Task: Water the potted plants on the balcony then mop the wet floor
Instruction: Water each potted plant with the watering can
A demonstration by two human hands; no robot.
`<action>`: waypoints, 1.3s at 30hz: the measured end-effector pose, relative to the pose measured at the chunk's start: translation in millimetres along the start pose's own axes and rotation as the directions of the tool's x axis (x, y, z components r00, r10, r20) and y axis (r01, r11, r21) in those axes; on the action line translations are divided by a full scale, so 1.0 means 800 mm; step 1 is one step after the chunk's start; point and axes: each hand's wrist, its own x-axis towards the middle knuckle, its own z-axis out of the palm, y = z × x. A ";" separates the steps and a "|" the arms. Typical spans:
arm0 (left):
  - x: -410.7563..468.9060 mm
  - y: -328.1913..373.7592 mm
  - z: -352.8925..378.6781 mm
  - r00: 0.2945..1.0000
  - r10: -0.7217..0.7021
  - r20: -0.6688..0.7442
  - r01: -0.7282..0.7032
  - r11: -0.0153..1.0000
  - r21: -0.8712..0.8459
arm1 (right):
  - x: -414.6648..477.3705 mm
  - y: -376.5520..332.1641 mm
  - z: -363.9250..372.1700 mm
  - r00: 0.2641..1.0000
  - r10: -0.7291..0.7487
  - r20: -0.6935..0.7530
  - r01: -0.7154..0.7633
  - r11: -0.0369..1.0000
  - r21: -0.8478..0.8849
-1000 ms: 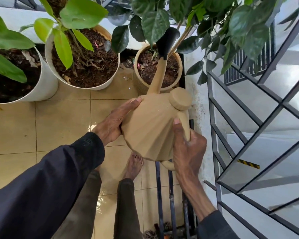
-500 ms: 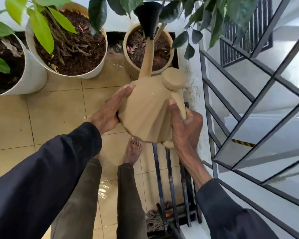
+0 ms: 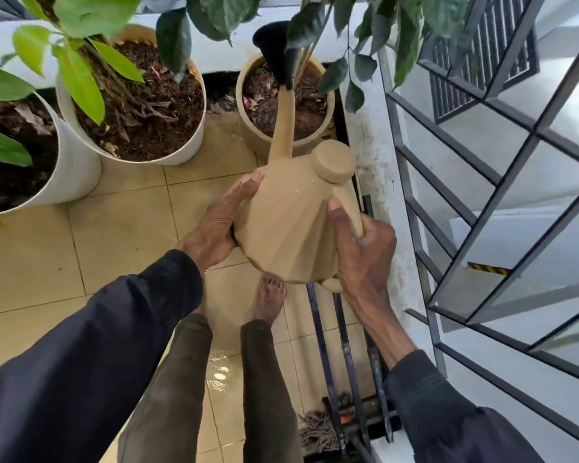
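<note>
Watering can: the tan faceted watering can is held in the air above the tiled floor, tilted forward, with its round cap on top.
Spout: the long spout reaches over the beige pot; its black rose hangs above the soil, partly behind dark leaves.
Left hand: the left hand lies flat against the left side of the can – fingers stretched and together, pressing the body, not wrapped around it.
Right hand: the right hand is closed around the handle, fingers clamped on it, thumb lying on the can's body.
Other pots: two white pots with green-leaved plants stand to the left of the beige pot, near each other.
Floor: the tiles shine wet between the person's legs – a small puddle reflects light; one bare foot is under the can.
Mop: a grey string mop head lies on the floor at the bottom, beside the dark bars.
Railing: a grey metal railing closes the right side.
</note>
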 end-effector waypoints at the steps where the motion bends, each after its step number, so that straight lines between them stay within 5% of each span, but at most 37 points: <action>1: 0.001 0.000 0.000 1.000 0.003 0.004 -0.003 1.000 0.001 | 0.000 0.000 0.000 1.000 0.000 -0.009 0.000 1.000 -0.002; 14: 0.001 -0.008 -0.003 1.000 0.003 -0.008 -0.003 1.000 -0.005 | -0.008 -0.009 -0.005 0.998 0.053 0.014 -0.053 0.999 -0.005; 26: -0.055 -0.019 -0.063 0.994 0.047 -0.102 -0.054 0.996 -0.066 | -0.031 -0.068 0.031 0.978 0.094 0.186 -0.078 0.993 -0.092; 39: -0.112 -0.034 -0.147 0.989 -0.060 -0.134 0.019 0.958 -0.287 | -0.031 -0.160 0.112 0.879 -0.053 0.473 0.185 0.954 -0.236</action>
